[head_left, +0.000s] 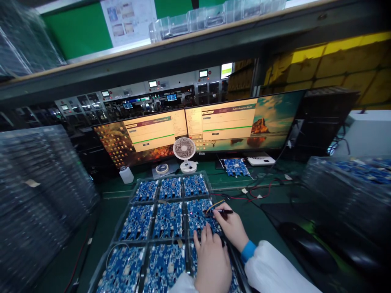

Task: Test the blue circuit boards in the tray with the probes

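A clear compartment tray (149,239) holds several blue circuit boards in rows. My right hand (233,228) pinches a dark pen-like tool (225,211), whose tip is over the right-hand board (198,211) of the middle row. Beside the tool, a thin yellowish wire (216,204) arches up from that board. My left hand (212,260) lies palm down with fingers stretched forward, the fingertips at the near edge of the same board. It covers much of the board below. A small red light glows on the board near the tool.
Behind the tray stand a small white fan (184,149), a white bottle (126,175), a tape roll (161,168) and two monitors (229,126). Stacked clear trays rise at left (39,195) and right (345,199). Red and black wires (259,191) cross the bench beside a black mouse (305,244).
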`<state>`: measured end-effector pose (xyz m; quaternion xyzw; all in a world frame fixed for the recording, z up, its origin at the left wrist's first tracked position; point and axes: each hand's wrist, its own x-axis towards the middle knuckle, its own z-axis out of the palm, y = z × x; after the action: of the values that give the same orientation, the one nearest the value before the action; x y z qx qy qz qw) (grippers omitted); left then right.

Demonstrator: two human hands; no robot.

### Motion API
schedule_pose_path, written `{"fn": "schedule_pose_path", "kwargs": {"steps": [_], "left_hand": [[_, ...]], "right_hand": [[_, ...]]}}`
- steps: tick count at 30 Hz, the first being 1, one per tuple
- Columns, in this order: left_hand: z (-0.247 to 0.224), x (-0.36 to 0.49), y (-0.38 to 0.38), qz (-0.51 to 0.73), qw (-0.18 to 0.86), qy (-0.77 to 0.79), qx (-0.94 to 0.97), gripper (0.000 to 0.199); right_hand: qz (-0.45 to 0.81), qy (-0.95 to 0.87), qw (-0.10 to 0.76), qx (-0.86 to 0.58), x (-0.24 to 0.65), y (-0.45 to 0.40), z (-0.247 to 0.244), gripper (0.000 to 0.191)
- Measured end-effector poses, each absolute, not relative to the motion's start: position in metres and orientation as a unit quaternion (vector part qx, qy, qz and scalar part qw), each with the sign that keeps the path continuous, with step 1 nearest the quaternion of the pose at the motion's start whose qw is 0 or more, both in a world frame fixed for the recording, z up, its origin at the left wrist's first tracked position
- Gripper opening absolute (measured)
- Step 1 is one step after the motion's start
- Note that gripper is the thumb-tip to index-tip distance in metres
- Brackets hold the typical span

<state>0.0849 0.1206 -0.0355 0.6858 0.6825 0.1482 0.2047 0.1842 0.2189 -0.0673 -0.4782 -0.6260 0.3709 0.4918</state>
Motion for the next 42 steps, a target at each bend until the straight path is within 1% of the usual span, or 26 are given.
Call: {"fn": "schedule_pose_path", "kwargs": {"steps": [11, 22, 30, 37, 39, 42], "left_hand": [[-0.037, 0.084, 0.119, 0.161, 0.206, 0.678, 0.687, 0.046], [-0.038, 0.083, 0.118, 0.163, 0.196, 0.677, 0.690, 0.045], [-0.040, 0.083, 0.120, 0.162, 0.194, 0.677, 0.691, 0.044], [-0.035, 0.083, 0.121, 0.155, 0.215, 0.677, 0.687, 0.046], [-0.033, 0.082, 0.122, 0.174, 0.224, 0.677, 0.679, 0.047], [-0.031, 0.078, 0.125, 0.247, 0.243, 0.675, 0.651, 0.048]], "right_hand": [[0.360, -0.644, 0.481, -0.474, 0.184, 0.218, -0.066, 0.031], [0.350, -0.641, 0.488, -0.478, 0.185, 0.220, -0.069, 0.031], [0.373, -0.627, 0.496, -0.470, 0.185, 0.219, -0.067, 0.030], [0.412, -0.578, 0.533, -0.460, 0.185, 0.221, -0.070, 0.032], [0.426, -0.552, 0.553, -0.456, 0.187, 0.222, -0.072, 0.032], [0.438, -0.508, 0.591, -0.447, 0.195, 0.221, -0.071, 0.032]]}}
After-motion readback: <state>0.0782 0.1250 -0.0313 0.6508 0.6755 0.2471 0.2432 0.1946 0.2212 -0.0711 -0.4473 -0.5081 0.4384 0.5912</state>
